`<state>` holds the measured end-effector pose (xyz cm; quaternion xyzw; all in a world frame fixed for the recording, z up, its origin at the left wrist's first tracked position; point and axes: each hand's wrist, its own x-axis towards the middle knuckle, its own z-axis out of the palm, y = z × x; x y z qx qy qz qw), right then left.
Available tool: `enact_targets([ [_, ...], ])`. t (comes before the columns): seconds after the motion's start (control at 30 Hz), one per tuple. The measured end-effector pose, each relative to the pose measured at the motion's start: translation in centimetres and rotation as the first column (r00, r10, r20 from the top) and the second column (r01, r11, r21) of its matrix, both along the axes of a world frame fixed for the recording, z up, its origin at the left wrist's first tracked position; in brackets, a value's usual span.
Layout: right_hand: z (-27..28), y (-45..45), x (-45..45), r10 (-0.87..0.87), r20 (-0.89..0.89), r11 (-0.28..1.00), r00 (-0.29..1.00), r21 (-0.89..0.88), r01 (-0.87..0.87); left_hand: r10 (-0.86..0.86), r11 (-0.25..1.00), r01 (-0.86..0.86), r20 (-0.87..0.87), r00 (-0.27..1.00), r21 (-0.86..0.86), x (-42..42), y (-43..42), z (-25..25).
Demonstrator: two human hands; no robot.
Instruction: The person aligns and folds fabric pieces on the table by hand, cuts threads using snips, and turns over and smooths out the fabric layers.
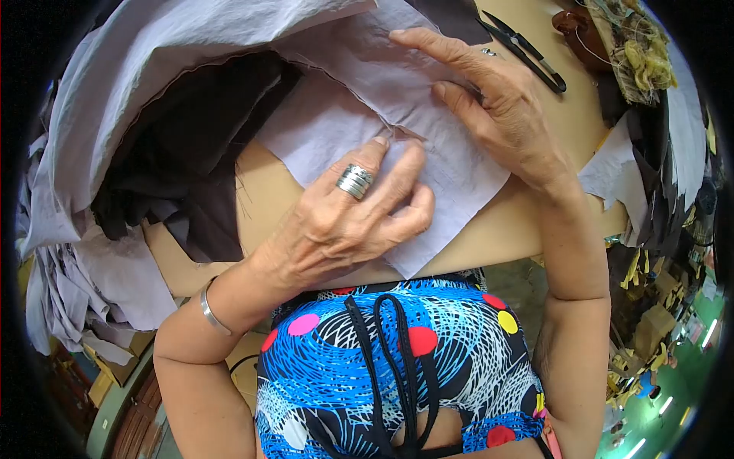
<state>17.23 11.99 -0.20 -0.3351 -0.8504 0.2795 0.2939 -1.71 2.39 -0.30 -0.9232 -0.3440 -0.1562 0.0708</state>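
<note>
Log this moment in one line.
left hand: touching pale lilac cloth panel | right hand: spread over same cloth | black metal snips: on tan tabletop

Your head-worn camera looks forward and steeply down from above your swirl-patterned top (474,344), whose front fills the lower middle. It sits near the work: your left hand (340,218) and right hand (505,99) loom large around the centre, over the tabletop (577,122). The lens is very wide, bending the outer edges, rounding the sides into black and taking in green floor (688,382), well apart from you, at lower right.
</note>
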Motion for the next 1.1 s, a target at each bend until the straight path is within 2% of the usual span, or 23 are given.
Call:
enact_targets([
  [0.2,0.3,-0.2,0.0,-0.009,0.078,1.0,0.997,-0.012,0.01,-0.004,0.995,-0.009,-0.137,0.991,-0.096,1.3,-1.1,1.2],
  [0.23,0.1,-0.1,0.0,0.001,0.07,1.0,0.998,0.011,-0.002,-0.042,0.997,0.022,-0.264,0.964,-0.078,1.3,-1.1,1.7],
  [0.37,-0.3,-0.1,0.0,0.009,0.024,0.999,1.0,0.037,-0.01,-0.109,0.983,0.072,-0.222,0.969,-0.168,1.3,-1.3,2.2],
  [0.47,-1.1,0.5,0.2,0.054,-0.039,0.988,0.998,0.145,-0.048,-0.08,0.959,0.09,0.051,0.996,-0.27,0.7,-1.0,1.7],
  [0.57,1.7,0.4,0.4,-0.003,0.205,0.993,0.979,-0.119,0.028,-0.006,0.967,0.039,0.13,0.991,-0.25,-0.4,-0.5,1.6],
  [0.77,0.9,1.3,-1.3,0.004,0.259,0.993,0.966,-0.114,0.027,-0.037,0.986,0.048,0.068,0.997,-0.162,-1.7,0.0,0.4],
  [0.87,0.1,1.1,-1.3,0.003,-0.054,0.979,0.999,-0.206,-0.014,-0.047,0.993,0.051,0.038,0.998,-0.106,-1.7,0.2,0.2],
  [0.97,0.4,0.9,-1.3,-0.021,0.067,0.983,0.998,-0.18,0.033,-0.039,0.995,0.043,0.04,0.998,-0.086,-1.6,0.3,0.0],
  [1.07,1.1,1.0,-1.2,-0.019,0.135,0.972,0.991,-0.229,0.05,0.024,0.995,-0.02,0.037,0.999,-0.102,-1.3,0.2,0.2],
  [1.1,0.9,1.0,-1.2,-0.015,0.077,0.982,0.997,-0.186,0.029,0.053,0.993,-0.049,0.031,0.998,-0.109,-1.1,0.2,0.3],
])
